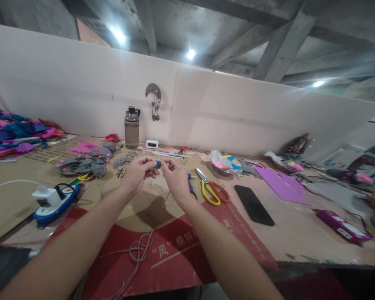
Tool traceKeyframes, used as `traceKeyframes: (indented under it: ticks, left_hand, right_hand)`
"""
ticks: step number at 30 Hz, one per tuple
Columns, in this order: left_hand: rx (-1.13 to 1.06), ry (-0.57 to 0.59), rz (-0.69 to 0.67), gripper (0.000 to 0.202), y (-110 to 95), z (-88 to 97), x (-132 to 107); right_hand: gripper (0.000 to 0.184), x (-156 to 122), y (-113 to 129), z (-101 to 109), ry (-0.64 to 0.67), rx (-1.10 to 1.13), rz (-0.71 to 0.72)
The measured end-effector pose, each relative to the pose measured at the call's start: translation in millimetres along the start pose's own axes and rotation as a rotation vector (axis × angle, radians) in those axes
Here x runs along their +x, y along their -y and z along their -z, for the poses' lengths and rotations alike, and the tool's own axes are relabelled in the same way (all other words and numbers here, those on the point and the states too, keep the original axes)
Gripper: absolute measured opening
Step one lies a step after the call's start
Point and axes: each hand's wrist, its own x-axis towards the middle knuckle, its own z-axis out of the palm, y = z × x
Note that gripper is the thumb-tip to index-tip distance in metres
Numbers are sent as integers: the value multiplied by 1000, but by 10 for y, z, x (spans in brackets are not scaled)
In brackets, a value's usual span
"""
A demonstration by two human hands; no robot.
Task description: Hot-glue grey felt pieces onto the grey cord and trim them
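Looks mid-job to me, with the left hand (137, 175) and right hand (176, 178) both pinching a small blue piece (158, 164) over the cluttered pinkish-topped bench (289, 235), seemingly unfinished, while the grey crescent ornament with pink dots (156, 90) on the white panel (106, 71) seems done.

A white partition (253, 116) stands behind the pale worktop (287, 235), a seam (174, 91) near the partition's middle. Over its top edge I see the grey ceiling (175, 27), crossed by heavy beams (146, 25), one slanting at the right. Three white lamps (191, 54) glow there.
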Motion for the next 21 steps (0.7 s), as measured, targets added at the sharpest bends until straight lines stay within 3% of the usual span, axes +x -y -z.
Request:
traceKeyframes:
  ticks: [3,7,12,15,21]
  left_hand:
    - [-7,73,41,15,-10,23,13]
    - [75,91,68,31,-36,37,24]
    - [546,85,-116,26,-84,34,-9]
    - [713,73,-163,20,-104,35,-31]
    - [631,92,-155,13,-115,47,-16]
  right_hand:
    - [22,10,-15,36,-9,-4,-24]
    - [21,9,-53,88,0,-69,-16]
    - [17,-15,-69,116,42,-228,76]
    - [16,-37,-54,121,53,-297,152]
    - [16,-64,-49,127,80,-368,196]
